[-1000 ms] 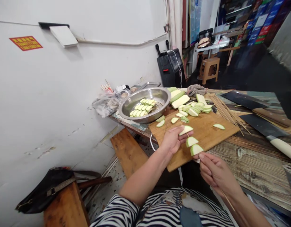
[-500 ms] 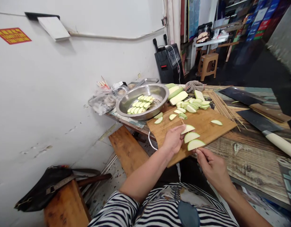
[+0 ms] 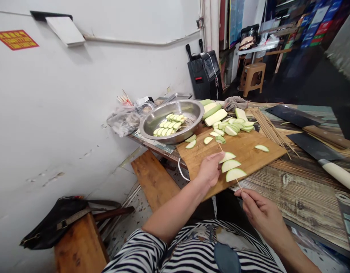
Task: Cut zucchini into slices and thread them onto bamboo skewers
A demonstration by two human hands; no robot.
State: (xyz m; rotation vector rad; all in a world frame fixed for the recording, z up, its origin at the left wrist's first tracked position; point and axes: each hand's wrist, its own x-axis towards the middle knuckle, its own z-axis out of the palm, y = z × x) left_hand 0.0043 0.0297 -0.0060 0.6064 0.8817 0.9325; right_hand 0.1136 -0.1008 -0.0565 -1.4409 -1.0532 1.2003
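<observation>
Three pale half-moon zucchini slices (image 3: 231,165) are threaded on a thin wooden skewer (image 3: 239,185), held above the near part of the cutting board (image 3: 249,151). My left hand (image 3: 211,168) is closed on the far slice, fingers at its left edge. My right hand (image 3: 260,208) pinches the skewer's near end, below the nearest slice. The skewer's far tip shows past the left fingers. Beyond lie loose slices (image 3: 231,130) in a pile, with a few scattered on the board. Larger zucchini pieces (image 3: 216,117) lie behind them.
A steel basin (image 3: 146,134) with finished skewers of slices stands left of the board. Bare skewers (image 3: 267,127) lie to the right, alongside two cleavers (image 3: 308,146) with dark blades. A cloth (image 3: 235,103) lies at the back. Wooden benches (image 3: 155,178) stand below left.
My right hand has slid back toward me along the skewer, so a length of stick now shows below the nearest slice. The left hand stays at the far slice.
</observation>
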